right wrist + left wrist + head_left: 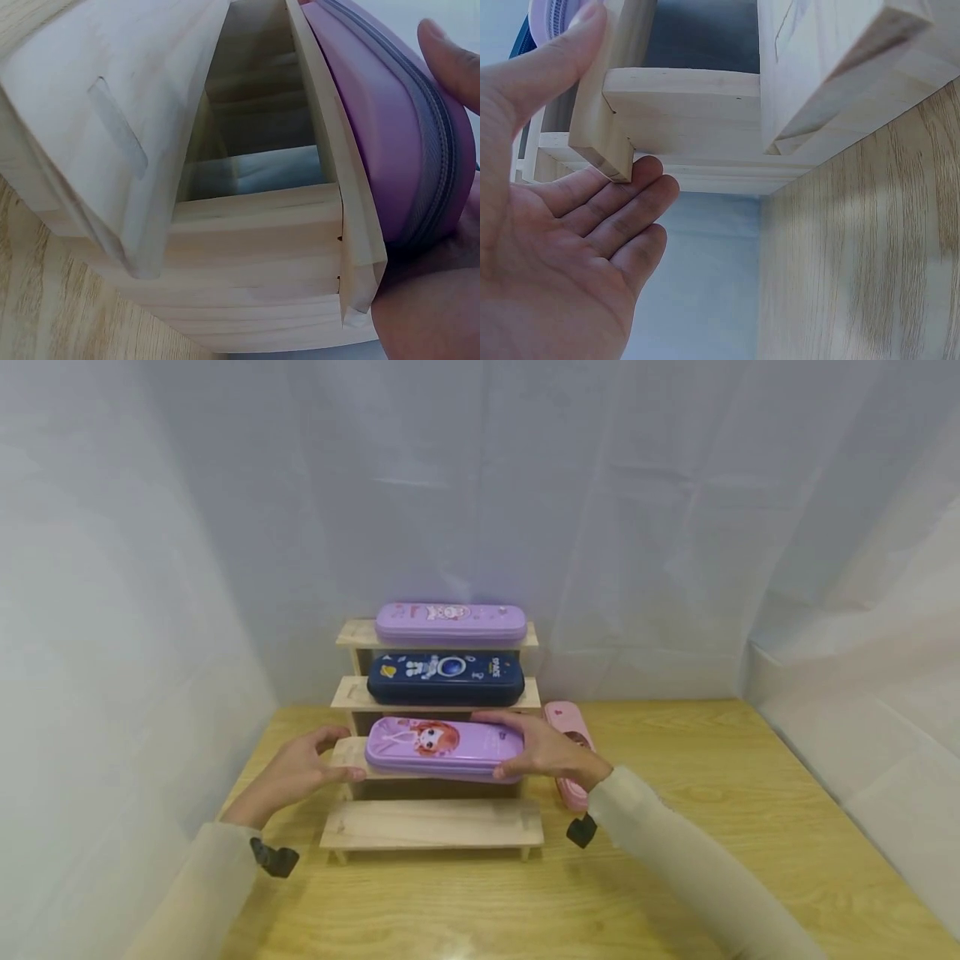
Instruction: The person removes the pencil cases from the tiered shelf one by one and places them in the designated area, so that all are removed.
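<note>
A purple pencil case (472, 747) with a cartoon girl on its lid lies on the second-lowest tier of a stepped wooden rack (435, 823). My right hand (551, 748) grips its right end, thumb at the front and fingers behind. Its zipped side (409, 142) shows on the board in the right wrist view. At the left end of the same tier is my left hand (296, 770), thumb and fingers spread around the board's end. In the left wrist view the left hand's fingers (622, 214) are fairly straight beside the board, and the thumb lies near its upper edge.
A navy pencil case (446, 680) with an astronaut sits one tier higher, and a lilac pencil case (450, 622) on the top tier. Beside the rack's right side, a pink pencil case (567, 718) lies on the wooden table (720, 793). Pale sheeting (480, 485) encloses the table.
</note>
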Tool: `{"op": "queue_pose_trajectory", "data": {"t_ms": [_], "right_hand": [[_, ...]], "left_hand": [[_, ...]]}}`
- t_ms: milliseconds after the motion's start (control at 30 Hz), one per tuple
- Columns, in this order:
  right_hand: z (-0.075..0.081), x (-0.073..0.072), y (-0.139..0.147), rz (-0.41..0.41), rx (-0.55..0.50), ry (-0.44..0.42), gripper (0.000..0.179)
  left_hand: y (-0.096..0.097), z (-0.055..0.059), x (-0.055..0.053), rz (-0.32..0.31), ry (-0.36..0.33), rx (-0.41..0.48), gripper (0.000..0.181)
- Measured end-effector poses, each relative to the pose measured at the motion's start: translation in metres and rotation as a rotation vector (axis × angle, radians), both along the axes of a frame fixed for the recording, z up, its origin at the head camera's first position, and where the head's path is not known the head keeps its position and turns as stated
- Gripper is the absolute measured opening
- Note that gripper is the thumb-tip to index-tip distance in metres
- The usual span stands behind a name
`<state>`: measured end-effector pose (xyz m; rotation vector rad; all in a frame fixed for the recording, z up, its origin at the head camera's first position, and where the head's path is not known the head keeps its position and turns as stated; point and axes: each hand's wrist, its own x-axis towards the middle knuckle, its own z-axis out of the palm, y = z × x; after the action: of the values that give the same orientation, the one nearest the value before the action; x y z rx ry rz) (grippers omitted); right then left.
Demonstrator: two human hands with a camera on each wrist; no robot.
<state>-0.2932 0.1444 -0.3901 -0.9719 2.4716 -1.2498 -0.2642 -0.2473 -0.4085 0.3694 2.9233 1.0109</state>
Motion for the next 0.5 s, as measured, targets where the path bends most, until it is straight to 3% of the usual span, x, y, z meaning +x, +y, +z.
{"op": "queue_pose_trajectory", "data": {"t_ms": [167,500], "right_hand": [[0.0000,0.0002,-0.0004,-0.018,0.036,0.030,0.089],[-0.0053,0.0080,-0.0066,-0.121,0.009,0.031,0.083]], "left_hand": [[-0.0006,-0.0012,0.0000,0.002,-0.005,-0.002,0.093],[-0.0013,-0.0008,0.0005,0.001,-0.009,-0.008,0.094]]}}
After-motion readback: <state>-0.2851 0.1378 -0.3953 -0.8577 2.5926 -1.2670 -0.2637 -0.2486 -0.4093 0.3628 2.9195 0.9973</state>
